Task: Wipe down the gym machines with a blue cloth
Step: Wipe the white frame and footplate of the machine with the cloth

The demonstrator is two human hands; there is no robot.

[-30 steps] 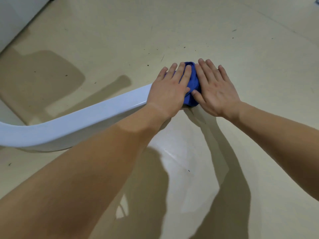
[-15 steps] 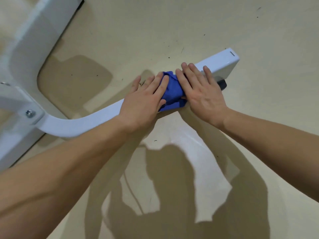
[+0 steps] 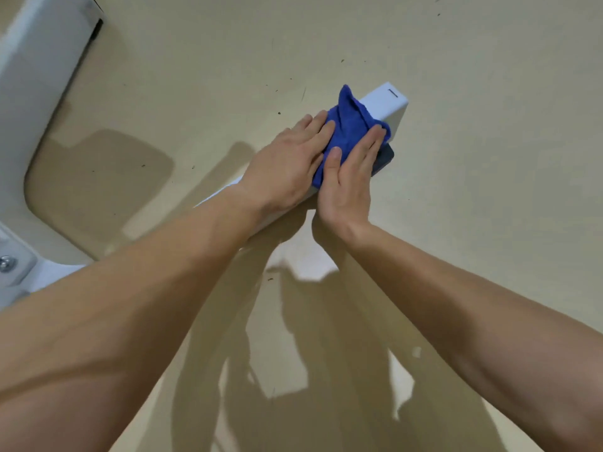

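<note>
A bunched blue cloth [image 3: 350,125] lies on the white metal base leg [image 3: 390,101] of a gym machine, close to the leg's square far end. My left hand [image 3: 287,168] lies flat on the leg's top and presses the cloth's left side with straight fingers. Pressing the cloth's right side against the near face of the leg is my right hand [image 3: 350,182], fingers straight, thumb on the cloth. Most of the leg is hidden under my left forearm.
The leg curves left into the machine's white frame [image 3: 36,102], with a bolt [image 3: 6,264] at the joint. A dark rubber foot [image 3: 385,159] sits under the leg's end. Beige floor [image 3: 489,158] surrounds it, marked with small specks and my arms' shadows.
Both hands have slid the cloth along the leg toward its far end. My right hand has moved from the top to the leg's near side.
</note>
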